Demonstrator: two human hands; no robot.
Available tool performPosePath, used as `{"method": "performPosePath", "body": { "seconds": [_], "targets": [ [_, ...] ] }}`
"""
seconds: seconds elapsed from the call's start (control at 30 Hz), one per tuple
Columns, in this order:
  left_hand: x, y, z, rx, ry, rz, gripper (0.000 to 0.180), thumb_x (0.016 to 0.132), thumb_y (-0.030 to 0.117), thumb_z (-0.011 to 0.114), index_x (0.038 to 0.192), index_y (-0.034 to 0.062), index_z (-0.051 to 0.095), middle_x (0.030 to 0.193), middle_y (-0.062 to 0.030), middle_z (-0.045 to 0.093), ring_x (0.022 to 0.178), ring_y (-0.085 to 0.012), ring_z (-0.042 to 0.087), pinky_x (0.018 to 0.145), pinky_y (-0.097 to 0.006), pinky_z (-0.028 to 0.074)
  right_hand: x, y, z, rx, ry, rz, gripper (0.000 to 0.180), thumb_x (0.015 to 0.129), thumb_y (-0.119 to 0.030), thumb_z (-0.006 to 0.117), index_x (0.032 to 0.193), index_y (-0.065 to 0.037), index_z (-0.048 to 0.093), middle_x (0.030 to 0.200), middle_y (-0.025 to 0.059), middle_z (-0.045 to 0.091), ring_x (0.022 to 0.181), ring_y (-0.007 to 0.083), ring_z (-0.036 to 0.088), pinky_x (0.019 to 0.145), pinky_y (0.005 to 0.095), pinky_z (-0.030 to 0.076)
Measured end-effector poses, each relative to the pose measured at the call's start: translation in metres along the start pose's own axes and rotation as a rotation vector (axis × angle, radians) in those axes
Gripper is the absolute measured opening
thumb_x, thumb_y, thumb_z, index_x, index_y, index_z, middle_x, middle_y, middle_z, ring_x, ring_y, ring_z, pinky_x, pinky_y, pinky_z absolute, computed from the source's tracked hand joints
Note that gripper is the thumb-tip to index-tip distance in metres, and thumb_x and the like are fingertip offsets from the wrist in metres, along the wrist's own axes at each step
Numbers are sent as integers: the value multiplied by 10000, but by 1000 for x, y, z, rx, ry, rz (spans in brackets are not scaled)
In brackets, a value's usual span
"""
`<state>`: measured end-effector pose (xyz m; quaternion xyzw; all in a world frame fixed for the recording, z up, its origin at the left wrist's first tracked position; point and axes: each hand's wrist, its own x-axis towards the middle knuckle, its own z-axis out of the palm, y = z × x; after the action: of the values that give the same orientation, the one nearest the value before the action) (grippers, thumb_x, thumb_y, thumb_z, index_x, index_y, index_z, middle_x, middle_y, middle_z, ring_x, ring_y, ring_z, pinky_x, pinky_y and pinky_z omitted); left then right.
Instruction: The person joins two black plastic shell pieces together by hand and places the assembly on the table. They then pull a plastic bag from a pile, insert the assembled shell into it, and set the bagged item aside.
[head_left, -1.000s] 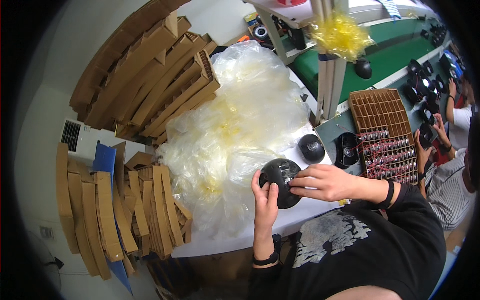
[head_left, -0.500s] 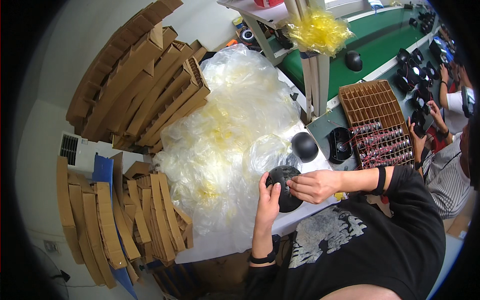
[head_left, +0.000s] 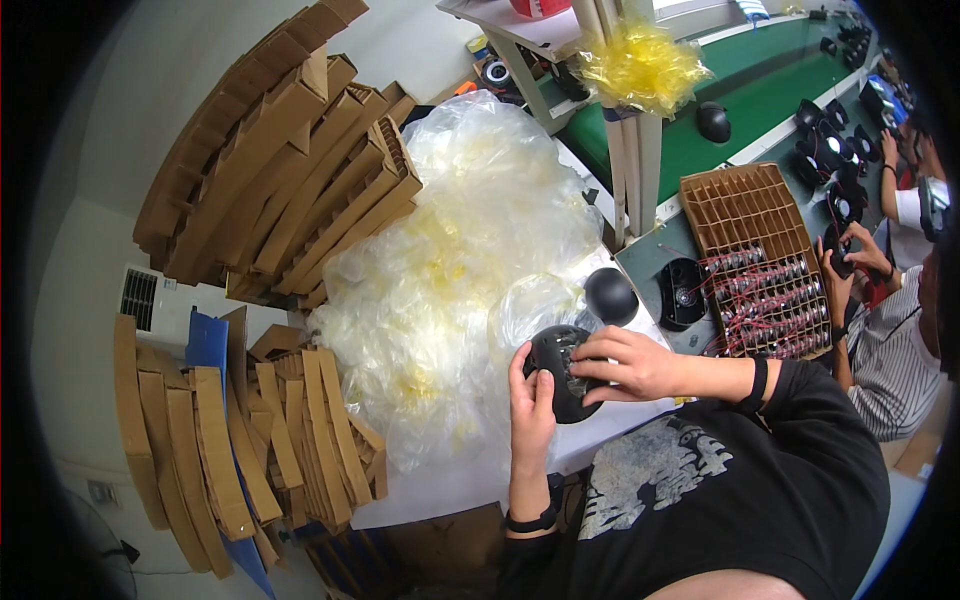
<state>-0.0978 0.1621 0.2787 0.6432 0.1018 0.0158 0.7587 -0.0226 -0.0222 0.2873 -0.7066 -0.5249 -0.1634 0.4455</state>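
A black rounded shell (head_left: pixel 574 408), with an opening in its upper face, is held above the white table (head_left: pixel 440 497). My left hand (head_left: pixel 533 408) grips its left edge, fingers wrapped behind and thumb in front. My right hand (head_left: pixel 638 366) comes across from the right, its bent fingers pressed together at the opening of the shell. Whether those fingertips also hold some small part is hidden. Just beyond the shell, a smooth black dome (head_left: pixel 611 296) rests on the table beside a heap of clear and yellowish plastic bags (head_left: pixel 450 250).
Cardboard trays (head_left: pixel 290 170) are stacked at the left, with more flattened cardboard (head_left: pixel 210 440) below. A divided carton (head_left: pixel 735 205) holds metal parts with red wires. Beside it sits a black housing (head_left: pixel 682 293). Behind a post runs a green conveyor (head_left: pixel 760 75). Co-workers handle black parts at right.
My right fingers have gone from a pinch at the shell to a flatter reach over its opening. The shell has turned slightly, its opening showing more. At right, a co-worker's hands have moved.
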Motion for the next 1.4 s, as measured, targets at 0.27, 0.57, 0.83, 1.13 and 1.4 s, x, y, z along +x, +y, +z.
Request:
{"method": "performPosePath", "body": {
  "seconds": [0.27,0.57,0.83,1.13,1.4],
  "targets": [
    [13,-6,18,177,99,43,371,890,71,558,1239,-3,454,815,-79,634,724,-78,569,623,-213,449,2,9,-10,269,216,369,119,827,-135,628,840,-21,598,764,77,573,698,208,587,632,287,478],
    [-12,-31,-16,-106,93,43,420,881,90,550,1269,-3,418,906,-121,646,806,-127,617,728,-245,490,64,58,-191,-623,1064,-50,87,822,-75,667,887,-20,650,856,82,651,730,126,602,599,215,451],
    [-11,-3,-3,-142,26,100,466,870,140,589,1276,0,411,865,-74,634,760,-93,590,701,-218,465,103,102,-145,-695,784,79,119,741,-89,696,831,-41,636,939,80,615,879,241,578,773,328,450],
    [-21,28,4,-166,-76,71,466,880,149,580,1277,-18,401,920,-74,622,834,-87,571,756,-220,445,58,7,-73,4,-35,-23,192,727,-167,707,892,-87,654,1016,71,589,920,251,564,786,382,433],
    [-10,28,7,137,-161,25,326,974,116,395,1273,-10,431,1176,-94,516,1045,-113,481,890,-230,383,44,-9,-40,254,-346,-37,187,762,-215,661,890,-81,632,885,49,498,834,240,516,733,358,436]
  ]
}}
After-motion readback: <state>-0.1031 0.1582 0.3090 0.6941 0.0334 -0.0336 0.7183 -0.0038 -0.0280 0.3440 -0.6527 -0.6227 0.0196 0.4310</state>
